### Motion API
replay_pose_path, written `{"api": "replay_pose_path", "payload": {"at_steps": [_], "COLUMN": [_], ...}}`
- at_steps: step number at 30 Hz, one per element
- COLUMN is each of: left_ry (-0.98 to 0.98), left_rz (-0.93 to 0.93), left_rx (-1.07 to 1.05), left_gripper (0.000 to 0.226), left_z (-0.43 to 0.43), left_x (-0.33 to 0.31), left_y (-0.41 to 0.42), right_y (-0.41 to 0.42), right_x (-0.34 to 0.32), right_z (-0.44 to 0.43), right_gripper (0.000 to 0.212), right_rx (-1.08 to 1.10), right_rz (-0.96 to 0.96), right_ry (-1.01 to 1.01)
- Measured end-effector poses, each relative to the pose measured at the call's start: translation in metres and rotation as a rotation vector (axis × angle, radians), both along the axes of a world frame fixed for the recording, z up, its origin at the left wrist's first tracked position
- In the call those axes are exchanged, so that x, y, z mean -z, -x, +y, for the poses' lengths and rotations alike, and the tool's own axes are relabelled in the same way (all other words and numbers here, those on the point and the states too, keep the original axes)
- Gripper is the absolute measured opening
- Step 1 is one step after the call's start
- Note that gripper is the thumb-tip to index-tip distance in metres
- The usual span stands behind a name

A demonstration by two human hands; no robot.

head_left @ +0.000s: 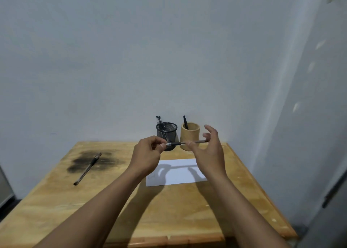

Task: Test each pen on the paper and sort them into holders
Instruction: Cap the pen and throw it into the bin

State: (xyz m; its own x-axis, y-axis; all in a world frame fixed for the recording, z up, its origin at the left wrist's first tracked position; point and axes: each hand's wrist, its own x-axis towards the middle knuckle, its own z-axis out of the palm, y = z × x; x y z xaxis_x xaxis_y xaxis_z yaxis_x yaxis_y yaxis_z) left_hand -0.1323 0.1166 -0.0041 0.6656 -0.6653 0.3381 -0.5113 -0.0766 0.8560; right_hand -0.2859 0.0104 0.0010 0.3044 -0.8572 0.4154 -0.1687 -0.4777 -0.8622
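I hold a pen (177, 144) level above the wooden table (56, 200), in front of the two holders. My left hand (147, 154) pinches its left end. My right hand (209, 150) grips the right part between thumb and forefinger, the other fingers spread. A white sheet of paper (180, 174) lies under my hands, with a faint mark near its left edge. Behind stand a black mesh holder (167, 133) with pens in it and a tan wooden holder (190, 133) with one dark pen. Another pen (87, 168) lies loose at the table's left.
A dark smudge (93, 160) stains the table under the loose pen. The pale wall rises right behind the holders and along the right side. The table's front edge is close to me.
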Motion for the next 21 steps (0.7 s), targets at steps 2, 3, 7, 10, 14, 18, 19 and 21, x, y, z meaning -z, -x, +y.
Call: {"api": "replay_pose_path", "payload": {"at_steps": [2, 3, 7, 10, 14, 18, 19, 21], "left_ry": [0.009, 0.009, 0.041, 0.041, -0.007, -0.191, -0.228, -0.296], "left_rz": [-0.003, 0.001, 0.029, -0.009, -0.141, -0.359, -0.396, -0.460], "left_rx": [0.024, 0.039, 0.079, 0.073, 0.157, 0.257, 0.284, 0.361], "left_gripper": [0.013, 0.013, 0.012, 0.019, 0.036, 0.048, 0.051, 0.054], "left_z": [-0.005, -0.007, -0.017, -0.026, -0.041, -0.063, -0.068, -0.079], "left_x": [-0.001, -0.001, -0.005, -0.006, 0.008, 0.033, 0.037, 0.044], "left_y": [0.007, 0.011, 0.024, 0.043, 0.078, 0.115, 0.125, 0.148], "right_y": [0.002, 0.002, 0.012, 0.033, 0.075, 0.123, 0.136, 0.165], "right_x": [-0.002, -0.004, -0.014, -0.018, -0.009, -0.002, 0.000, 0.007], "right_z": [-0.003, -0.005, -0.012, -0.018, -0.034, -0.046, -0.048, -0.053], "right_gripper": [0.042, 0.030, 0.017, 0.018, 0.020, 0.021, 0.021, 0.021], "right_rx": [0.010, 0.005, -0.029, -0.020, 0.046, 0.156, 0.186, 0.246], "right_rz": [0.213, 0.323, 0.563, 0.568, 0.601, 0.606, 0.601, 0.604], "right_ry": [0.308, 0.425, 0.527, 0.422, 0.302, 0.230, 0.217, 0.187]}}
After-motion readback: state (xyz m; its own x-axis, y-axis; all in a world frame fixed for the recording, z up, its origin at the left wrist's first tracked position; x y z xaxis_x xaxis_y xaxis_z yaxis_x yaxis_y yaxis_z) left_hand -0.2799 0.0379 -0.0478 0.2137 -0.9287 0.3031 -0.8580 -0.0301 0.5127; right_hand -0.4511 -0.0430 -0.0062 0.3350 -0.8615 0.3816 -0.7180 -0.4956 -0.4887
